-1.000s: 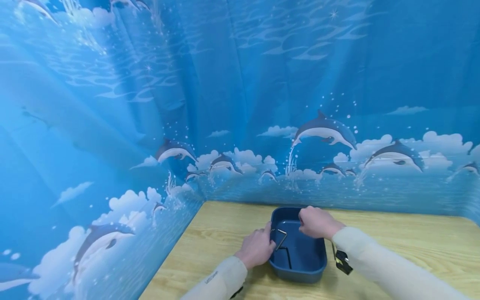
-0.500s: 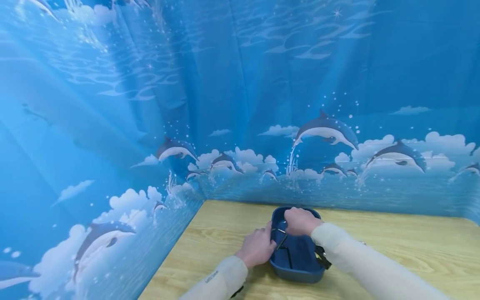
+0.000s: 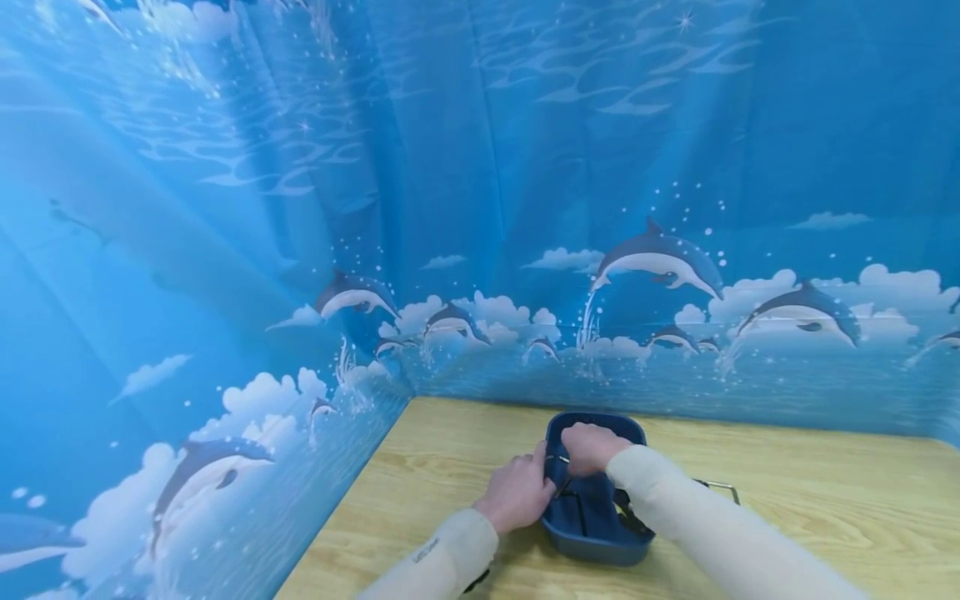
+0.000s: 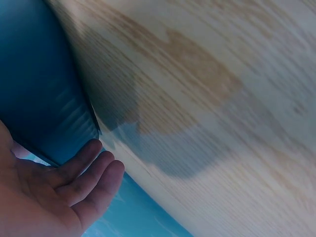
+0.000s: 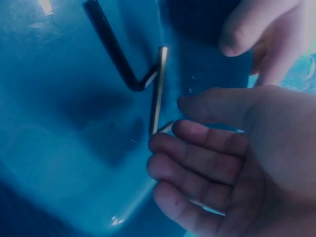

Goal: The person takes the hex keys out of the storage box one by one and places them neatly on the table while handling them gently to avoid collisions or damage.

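A dark blue plastic bin stands on the table, with two hex keys inside. The black hex key lies beside the silver hex key, their bends close together. My left hand holds the bin's left wall, thumb over the rim and the other fingers outside. Inside the bin, my right hand is over the silver key. Its loosely curled fingers sit right at that key's short arm, with a gap between thumb and index finger.
Another bent metal rod lies on the wooden table to the right, partly behind the right sleeve. A blue dolphin-printed curtain borders the table's back and left side.
My right hand has moved left and a little down from the bin's right rim to the silver hex key. The rod on the table has come into sight. My left hand stays put.
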A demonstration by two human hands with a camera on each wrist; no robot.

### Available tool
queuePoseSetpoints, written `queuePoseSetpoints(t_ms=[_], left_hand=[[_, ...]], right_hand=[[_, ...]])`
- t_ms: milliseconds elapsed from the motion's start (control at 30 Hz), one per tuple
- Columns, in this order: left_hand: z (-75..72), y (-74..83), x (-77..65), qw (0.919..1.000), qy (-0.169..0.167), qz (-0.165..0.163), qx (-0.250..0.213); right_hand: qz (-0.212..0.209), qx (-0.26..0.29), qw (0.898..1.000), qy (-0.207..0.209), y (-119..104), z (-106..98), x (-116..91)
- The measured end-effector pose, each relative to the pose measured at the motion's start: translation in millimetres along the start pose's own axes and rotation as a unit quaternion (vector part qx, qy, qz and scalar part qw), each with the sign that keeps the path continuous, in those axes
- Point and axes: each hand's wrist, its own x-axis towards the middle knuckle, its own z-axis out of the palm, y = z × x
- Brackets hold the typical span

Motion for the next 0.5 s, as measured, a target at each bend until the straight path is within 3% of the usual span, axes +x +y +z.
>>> queuePoseSetpoints(t_ms=[167,367,500], left_hand=[[-0.2,1.7,0.1,0.9998,-0.015,-0.008,0.011],[-1.5,3.0,0.7,0.9991,-0.037,-0.017,0.009],[-2.4,3.2,0.4,0.9992,-0.035,-0.015,0.010]], right_hand=[[-0.008,0.021,1.000,-0.011,1,8,5],[0.024,0.038,0.998,-0.049,3,16,13],[0.037,0.038,0.997,-0.060,3,19,18]])
